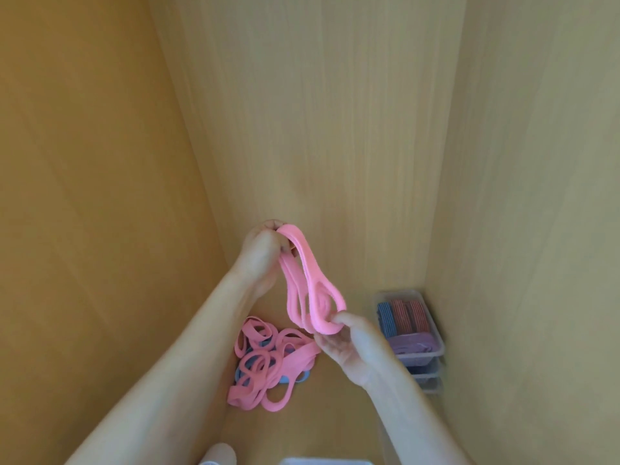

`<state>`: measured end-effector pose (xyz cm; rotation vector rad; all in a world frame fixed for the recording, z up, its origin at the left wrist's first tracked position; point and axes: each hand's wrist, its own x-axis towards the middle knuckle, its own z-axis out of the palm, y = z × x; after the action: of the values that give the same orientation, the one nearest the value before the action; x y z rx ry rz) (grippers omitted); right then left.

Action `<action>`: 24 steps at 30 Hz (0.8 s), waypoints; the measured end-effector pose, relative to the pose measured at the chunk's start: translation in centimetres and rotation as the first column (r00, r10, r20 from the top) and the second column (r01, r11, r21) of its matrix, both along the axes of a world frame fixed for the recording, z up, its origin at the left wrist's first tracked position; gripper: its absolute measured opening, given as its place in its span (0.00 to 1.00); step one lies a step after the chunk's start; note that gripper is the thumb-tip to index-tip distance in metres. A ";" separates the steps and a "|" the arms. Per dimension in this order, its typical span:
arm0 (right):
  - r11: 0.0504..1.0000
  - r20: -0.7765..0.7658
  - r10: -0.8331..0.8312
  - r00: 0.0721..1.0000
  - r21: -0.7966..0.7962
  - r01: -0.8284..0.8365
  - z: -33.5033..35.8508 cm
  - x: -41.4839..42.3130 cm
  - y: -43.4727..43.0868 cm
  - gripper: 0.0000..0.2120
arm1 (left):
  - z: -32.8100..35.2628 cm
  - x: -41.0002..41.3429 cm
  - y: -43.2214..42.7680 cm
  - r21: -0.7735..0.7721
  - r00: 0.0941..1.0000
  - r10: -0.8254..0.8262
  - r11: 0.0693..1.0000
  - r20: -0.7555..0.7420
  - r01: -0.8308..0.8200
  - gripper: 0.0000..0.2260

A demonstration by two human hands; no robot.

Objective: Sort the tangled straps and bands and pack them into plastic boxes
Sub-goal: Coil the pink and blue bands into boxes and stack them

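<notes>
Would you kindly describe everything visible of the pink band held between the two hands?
The pink band looks like soft, flat, stretchy fabric, gathered into several long loops; whether it is one band or several, I cannot tell. It is held in the air, slanting from the left hand, which pinches its upper end, down to the right hand, which pinches its lower end.

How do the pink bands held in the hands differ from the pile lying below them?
The held bands are all pink; the pile mixes pink with blue bands. The held bands are gathered into aligned loops, stretched in the air between the left hand and right hand; the pile lies loose and tangled on the wooden surface. Both show the same flat pink bands.
</notes>
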<state>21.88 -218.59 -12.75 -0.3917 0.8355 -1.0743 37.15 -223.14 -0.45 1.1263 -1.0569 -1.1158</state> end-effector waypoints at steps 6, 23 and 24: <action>0.998 0.039 0.067 0.997 -0.005 -0.067 -1.2 1.3 0.2 0.06 | -0.2 -1.0 0.2 0.020 0.995 0.034 0.999 -0.091 -0.033 0.16; 0.986 0.223 0.075 0.972 -0.163 -0.038 -1.4 2.9 -0.8 0.24 | -0.7 4.3 0.7 0.152 0.841 0.090 0.988 -0.533 -0.009 0.17; 0.984 0.223 0.072 0.972 -0.173 -0.033 -1.4 2.8 -0.9 0.26 | -1.0 4.8 0.8 0.156 0.840 0.099 0.988 -0.533 -0.018 0.17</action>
<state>24.64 -219.44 -14.19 -0.4198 0.5286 -1.1203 41.99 -222.39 -1.48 0.8654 -0.4986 -1.3723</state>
